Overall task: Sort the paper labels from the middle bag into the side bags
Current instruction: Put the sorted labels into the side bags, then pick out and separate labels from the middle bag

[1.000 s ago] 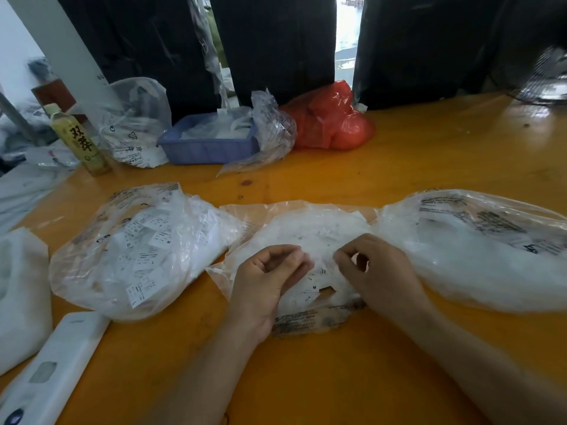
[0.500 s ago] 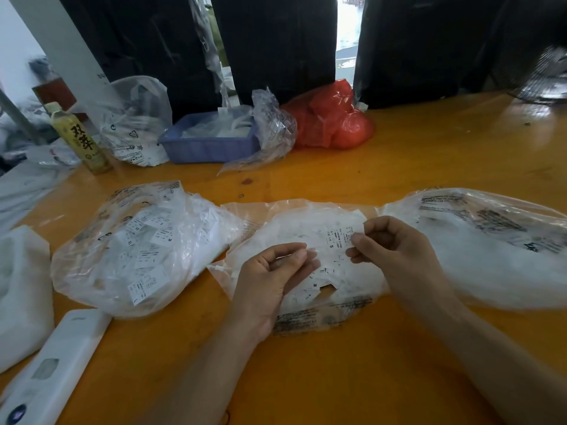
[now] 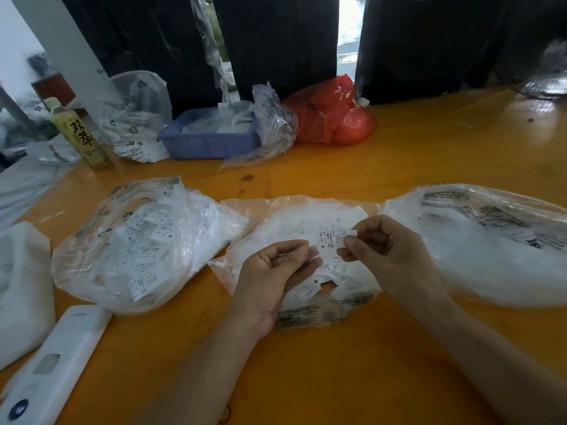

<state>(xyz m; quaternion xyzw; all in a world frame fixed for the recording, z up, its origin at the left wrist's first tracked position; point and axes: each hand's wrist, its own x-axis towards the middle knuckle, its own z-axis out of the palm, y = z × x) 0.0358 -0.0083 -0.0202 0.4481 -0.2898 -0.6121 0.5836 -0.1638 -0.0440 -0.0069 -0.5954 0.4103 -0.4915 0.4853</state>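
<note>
A: Where were the labels at that moment?

B: Most lay in the middle bag (image 3: 306,228), which was flat on the table (image 3: 399,154) between the left bag (image 3: 138,240) and the right bag (image 3: 478,240). One label (image 3: 329,240), with an "S" printed on it, was held up just above the middle bag.

A: Which hand held it?

B: The right hand (image 3: 386,253) pinched its right edge between the thumb and the forefinger. The other fingers were curled in.

A: And the left hand?

B: The left hand (image 3: 273,277) hovered over the near side of the middle bag. Its fingers were bent, with the tips close together beside the label. I could not tell if they touched the paper or held anything.

A: What was in the side bags?

B: The left bag showed many printed labels through the plastic. The right bag held something white, but it was too blurred to read.

A: Anything else on the table?

B: At the far edge stood a bottle (image 3: 78,134), a blue tray (image 3: 208,142) and a red bag (image 3: 334,118).
</note>
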